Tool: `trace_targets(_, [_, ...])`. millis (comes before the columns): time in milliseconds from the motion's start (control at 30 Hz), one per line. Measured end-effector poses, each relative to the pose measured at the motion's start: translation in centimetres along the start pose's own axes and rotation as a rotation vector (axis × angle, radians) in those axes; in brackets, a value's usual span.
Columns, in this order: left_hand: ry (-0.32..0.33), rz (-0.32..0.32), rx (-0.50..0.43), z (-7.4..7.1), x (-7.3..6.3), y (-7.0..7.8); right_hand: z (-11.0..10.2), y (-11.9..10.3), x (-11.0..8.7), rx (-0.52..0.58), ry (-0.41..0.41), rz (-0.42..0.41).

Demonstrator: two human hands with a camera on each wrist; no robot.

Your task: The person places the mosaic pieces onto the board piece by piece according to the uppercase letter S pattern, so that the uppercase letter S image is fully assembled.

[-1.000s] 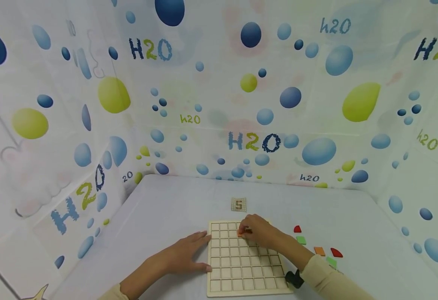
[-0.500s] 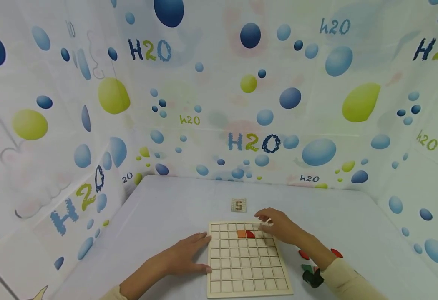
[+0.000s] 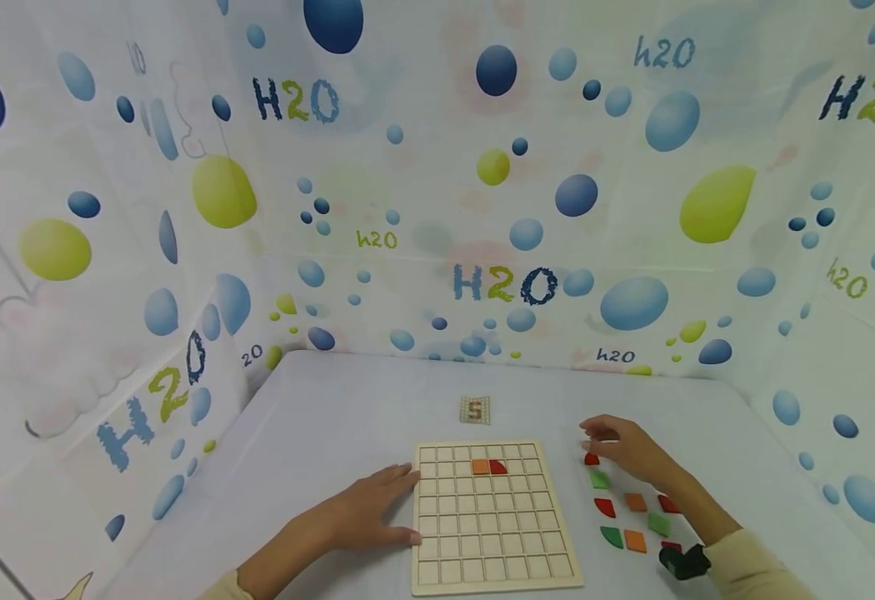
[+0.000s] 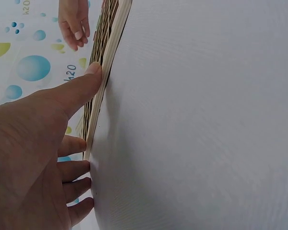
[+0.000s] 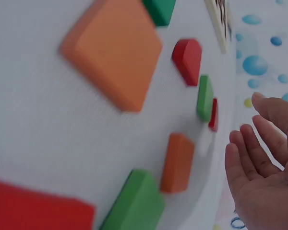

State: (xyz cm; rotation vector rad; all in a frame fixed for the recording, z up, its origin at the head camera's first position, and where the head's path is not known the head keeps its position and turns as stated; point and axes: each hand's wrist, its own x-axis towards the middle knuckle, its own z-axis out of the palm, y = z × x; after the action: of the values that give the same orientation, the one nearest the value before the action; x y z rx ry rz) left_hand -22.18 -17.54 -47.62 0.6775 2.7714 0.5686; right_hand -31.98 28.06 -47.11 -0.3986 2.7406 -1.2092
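Note:
A wooden grid board [image 3: 487,525] lies on the white table. My left hand [image 3: 373,510] rests at its left edge; in the left wrist view the thumb and fingertips touch the board's side. An orange square tile [image 3: 480,467] and a red quarter-round tile [image 3: 497,467] sit side by side in upper cells. Right of the board, my right hand [image 3: 627,450] hovers above a red tile [image 3: 592,459]. The right wrist view shows its fingers [image 5: 252,153] relaxed, holding nothing. A light green tile [image 3: 600,480] lies just below that red one.
More tiles lie right of the board, among them a red one [image 3: 604,507], an orange square [image 3: 636,542] and a dark green one [image 3: 612,537]. A small patterned card [image 3: 475,410] lies beyond the board. Printed cloth walls [image 3: 422,192] surround the table.
My right hand has left the orange tile in its cell beside the red one and moved right, off the board to the loose tiles. The left hand stays at the board's edge.

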Motion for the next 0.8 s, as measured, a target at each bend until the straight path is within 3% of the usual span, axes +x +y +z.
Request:
trace_targets(200, [0.002,0.004,-0.009,0.1,0.0,-0.1,-0.6,1.5,-0.4,0.031,-0.040,0.111])
trace_targets(433, [0.006,0.009,-0.005,0.1,0.0,-0.2,-0.9,1.6,-0.3,0.059,-0.121,0.095])
trace_targets(800, [0.006,0.005,-0.019,0.2,-0.1,-0.1,0.1,1.9,-0.1,-0.065,-0.081,0.051])
